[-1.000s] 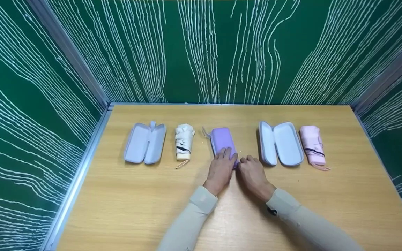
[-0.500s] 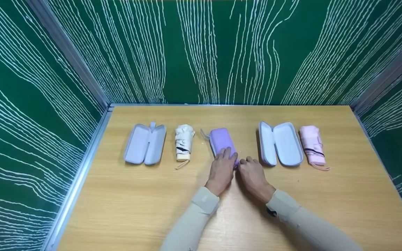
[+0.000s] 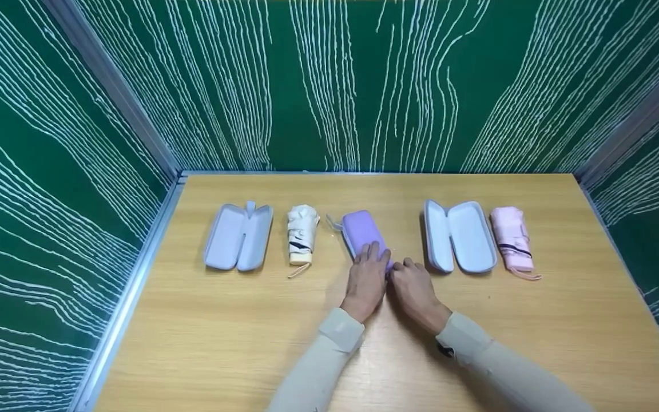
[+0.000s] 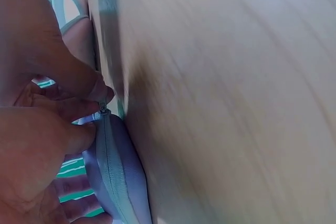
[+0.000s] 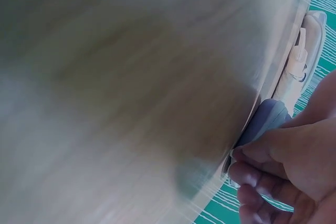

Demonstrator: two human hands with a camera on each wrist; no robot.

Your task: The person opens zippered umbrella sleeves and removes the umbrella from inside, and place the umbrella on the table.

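Note:
A closed purple zip case (image 3: 364, 230) lies in the middle of the table, its far end angled left. My left hand (image 3: 366, 279) holds its near end, fingers over the top and thumb close to the zip, as the left wrist view shows. My right hand (image 3: 416, 289) is at the near right corner; thumb and forefinger pinch the small zipper pull (image 4: 103, 108) there. Much of the pull is hidden by the fingertips. The zip line (image 4: 109, 153) runs along the case's side and looks closed where it shows. A grey strap loop (image 3: 334, 222) sticks out at the far left.
Left of the purple case are a cream folded umbrella (image 3: 302, 234) and an open lavender case (image 3: 227, 237). To the right stand an open pale blue case (image 3: 472, 237) and a pink folded umbrella (image 3: 512, 237). Green patterned walls (image 3: 284, 86) border the wooden table (image 3: 221, 332).
The purple case has turned slightly, its far end and strap swinging left. My left hand has shifted a little to the right; the right hand stays almost still.

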